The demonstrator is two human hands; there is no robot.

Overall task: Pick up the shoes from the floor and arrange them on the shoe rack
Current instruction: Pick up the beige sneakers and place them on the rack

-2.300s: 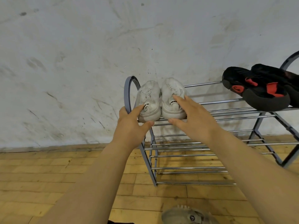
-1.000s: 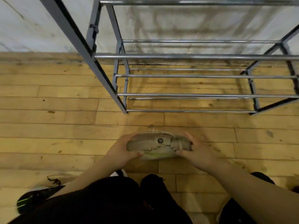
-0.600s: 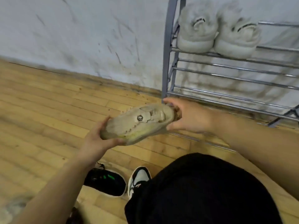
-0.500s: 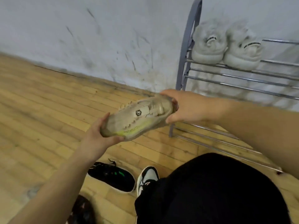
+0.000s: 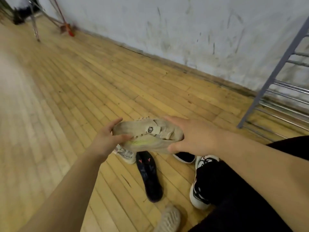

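Wooden plank floor (image 5: 83, 91) below, rack (image 5: 275, 71) off at the right edge: holding beige shoe (image 5: 147, 136) in the air over the floor, well apart from rack, curling left hand (image 5: 107, 138) round one end and right hand (image 5: 195, 139) round the other. Likely carrying it to rack next; worth levelling the sole, swinging right and resting it across two rails, not letting it tip between them. Leaving black shoe (image 5: 148, 174), white shoe (image 5: 125, 153) and second beige shoe (image 5: 168, 218) lying on the worn, yellow planks; backing onto scuffed white wall (image 5: 167, 22), with blurred metal legs (image 5: 36, 29) far left
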